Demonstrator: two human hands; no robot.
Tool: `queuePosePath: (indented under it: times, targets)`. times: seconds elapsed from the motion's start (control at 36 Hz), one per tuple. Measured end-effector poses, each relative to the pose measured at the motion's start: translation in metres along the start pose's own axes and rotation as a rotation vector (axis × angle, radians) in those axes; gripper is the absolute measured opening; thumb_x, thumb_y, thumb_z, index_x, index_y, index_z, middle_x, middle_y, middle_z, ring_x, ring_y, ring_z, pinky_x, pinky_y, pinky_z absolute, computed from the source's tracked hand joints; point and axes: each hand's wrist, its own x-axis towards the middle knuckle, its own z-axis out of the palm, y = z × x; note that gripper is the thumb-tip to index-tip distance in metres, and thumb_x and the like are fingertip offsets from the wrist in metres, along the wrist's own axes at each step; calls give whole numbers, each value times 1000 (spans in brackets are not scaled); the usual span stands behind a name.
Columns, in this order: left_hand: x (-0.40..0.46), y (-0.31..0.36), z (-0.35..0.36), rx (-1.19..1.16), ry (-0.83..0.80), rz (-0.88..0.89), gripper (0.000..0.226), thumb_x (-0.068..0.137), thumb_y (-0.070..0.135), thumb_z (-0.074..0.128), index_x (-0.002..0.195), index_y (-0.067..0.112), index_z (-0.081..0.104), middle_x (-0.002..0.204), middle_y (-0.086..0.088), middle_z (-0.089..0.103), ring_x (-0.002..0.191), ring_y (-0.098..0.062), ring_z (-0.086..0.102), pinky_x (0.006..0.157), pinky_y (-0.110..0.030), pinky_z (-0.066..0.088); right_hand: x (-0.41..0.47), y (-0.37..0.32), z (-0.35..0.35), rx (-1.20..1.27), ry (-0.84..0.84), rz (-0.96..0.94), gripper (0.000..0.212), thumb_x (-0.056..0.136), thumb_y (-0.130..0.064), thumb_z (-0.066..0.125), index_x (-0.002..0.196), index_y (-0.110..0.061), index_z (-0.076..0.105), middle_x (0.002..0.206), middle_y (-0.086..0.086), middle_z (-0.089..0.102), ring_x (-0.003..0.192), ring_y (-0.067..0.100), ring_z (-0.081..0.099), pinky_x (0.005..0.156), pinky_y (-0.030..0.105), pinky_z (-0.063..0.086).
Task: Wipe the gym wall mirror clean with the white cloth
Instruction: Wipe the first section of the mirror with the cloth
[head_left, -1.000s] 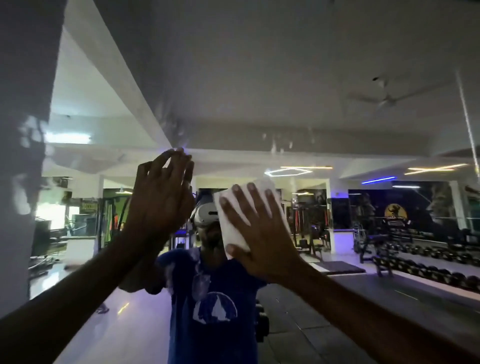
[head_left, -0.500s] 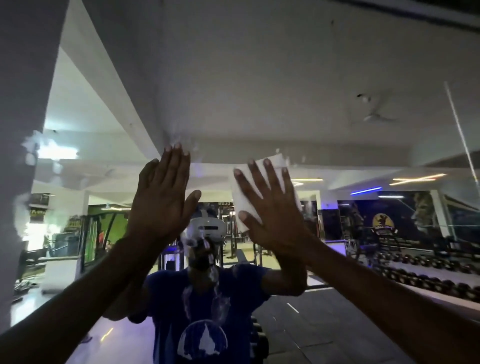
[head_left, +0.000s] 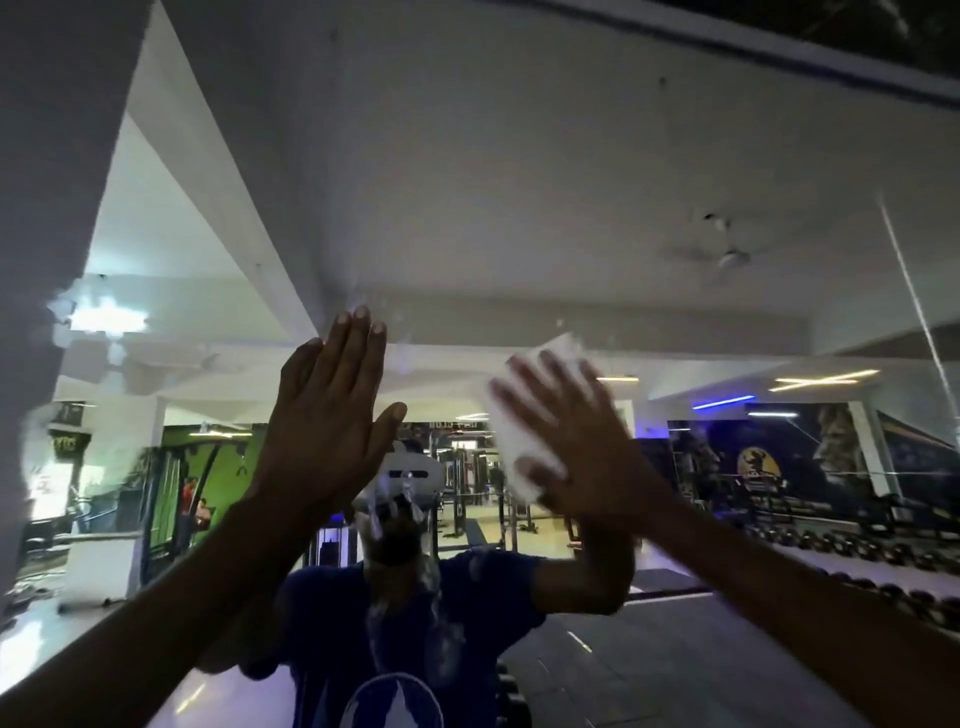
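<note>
The gym wall mirror (head_left: 519, 182) fills the view and reflects the ceiling, the gym floor and a person in a blue shirt with a white headset. My right hand (head_left: 576, 441) presses the folded white cloth (head_left: 524, 415) flat against the glass with spread, straight fingers; the cloth shows above and left of the fingers and looks motion-blurred. My left hand (head_left: 327, 410) lies flat on the mirror to the left, fingers straight and together, thumb out, holding nothing. Smears and wet streaks (head_left: 410, 587) mark the glass below and between the hands.
A white wall or pillar (head_left: 47, 156) borders the mirror on the left, with blotchy marks (head_left: 62, 322) at its edge. A vertical mirror seam (head_left: 914, 301) runs at the right. Reflected dumbbell racks (head_left: 831, 551) and machines show behind.
My right hand has slid the cloth up and to the right across the glass. My left hand has flattened against the mirror and stayed roughly in place. The view has tilted upward.
</note>
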Motion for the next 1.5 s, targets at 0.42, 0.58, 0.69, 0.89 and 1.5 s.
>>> queuePosePath:
  times: [0.42, 0.58, 0.69, 0.89, 1.5]
  targets:
    - [2, 24, -4, -84, -38, 35, 74, 106, 44, 24, 166, 3, 16, 174, -20, 10, 163, -32, 7, 126, -49, 16, -44, -54, 4, 97, -43, 20, 79, 104, -68, 24, 170, -25, 17, 179, 4, 3, 165, 30, -1, 129, 63, -5]
    - [-8, 17, -2, -96, -53, 16, 74, 107, 47, 22, 166, 4, 16, 174, -20, 10, 163, -31, 6, 126, -46, 13, 10, 78, -11, -75, 68, 534, 77, 107, -64, 14, 170, -20, 18, 177, 7, 15, 163, 34, 15, 125, 63, 20]
    - [-13, 21, -4, -99, -49, 10, 73, 107, 46, 24, 166, 3, 15, 174, -20, 8, 163, -30, 5, 127, -45, 11, 17, 7, 2, -43, 182, 623, 82, 105, -66, 14, 170, -17, 13, 177, 12, 9, 163, 38, 7, 128, 65, 12]
    - [9, 36, 3, -109, -50, 21, 71, 108, 43, 25, 166, 3, 18, 173, -19, 13, 162, -31, 13, 126, -47, 13, -35, -24, 9, 61, -14, 137, 75, 107, -61, 21, 170, -23, 12, 178, 7, 5, 164, 33, 5, 127, 68, 11]
    - [5, 41, 1, -72, -28, 5, 71, 107, 43, 24, 166, 4, 17, 174, -18, 11, 163, -30, 8, 127, -44, 8, -97, 122, -7, -37, -8, 749, 85, 105, -68, 3, 170, -15, 16, 176, 16, 16, 161, 43, 16, 123, 70, 21]
